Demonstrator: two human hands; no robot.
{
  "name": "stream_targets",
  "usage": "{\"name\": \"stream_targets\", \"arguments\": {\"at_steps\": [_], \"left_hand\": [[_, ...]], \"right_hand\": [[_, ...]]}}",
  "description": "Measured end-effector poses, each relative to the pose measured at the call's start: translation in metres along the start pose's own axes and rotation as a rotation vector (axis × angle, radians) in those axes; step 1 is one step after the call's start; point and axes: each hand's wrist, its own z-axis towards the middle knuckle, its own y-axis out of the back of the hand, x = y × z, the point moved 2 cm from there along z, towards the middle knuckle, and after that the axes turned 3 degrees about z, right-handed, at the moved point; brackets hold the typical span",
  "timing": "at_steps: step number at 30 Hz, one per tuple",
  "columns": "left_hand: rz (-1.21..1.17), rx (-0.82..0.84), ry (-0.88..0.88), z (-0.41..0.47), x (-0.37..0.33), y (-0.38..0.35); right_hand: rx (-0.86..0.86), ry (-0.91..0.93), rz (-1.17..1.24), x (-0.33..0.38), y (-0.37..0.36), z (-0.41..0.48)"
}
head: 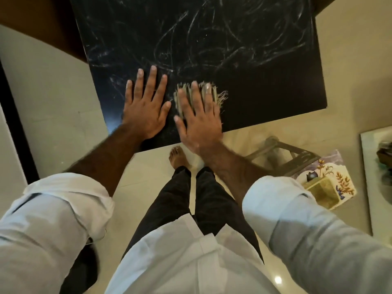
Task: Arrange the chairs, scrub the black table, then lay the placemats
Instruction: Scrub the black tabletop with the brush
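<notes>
The scrub pad (219, 96) is mostly hidden under the right hand (199, 117). Only its grey, stringy edges stick out, so its shape is hard to tell. That hand looks a bit blurry. The far end of the black surface (265, 92) is cut off by the top of the picture. Only one bare foot (178, 158) shows on the floor (53, 92); the other is behind the right arm. At the right, a blurry metal frame (284, 153) and a flowery sheet (331, 183) sit low down beside the surface. It is not clear what they are.

Both hands are wide open, with straight fingers. The left hand (145, 107) lies flat on the bare surface, near its front edge. The right hand presses flat on the pad, just beside the left hand.

There are two hands, one pad and one surface. Many white swirly marks (191, 39) cover the far part of the surface.
</notes>
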Motion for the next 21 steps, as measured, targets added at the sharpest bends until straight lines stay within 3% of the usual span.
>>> {"name": "stream_targets", "arguments": {"at_steps": [4,9,13,16,21], "left_hand": [[-0.004,-0.007,0.004,0.000,0.003,0.001],[0.004,-0.019,-0.011,-0.003,0.007,0.000],[-0.010,-0.019,-0.025,-0.004,0.006,0.000],[-0.087,0.011,-0.035,-0.005,0.010,0.005],[-0.408,0.035,-0.027,-0.010,0.023,0.025]], "right_hand": [[0.055,0.057,-0.017,-0.014,-0.006,-0.047],[0.020,-0.169,-0.010,-0.054,0.003,-0.031],[-0.070,-0.264,0.017,-0.033,0.007,0.023],[-0.083,-0.129,0.016,0.003,0.003,0.036],[0.007,0.065,0.107,0.024,0.001,0.016]]}}
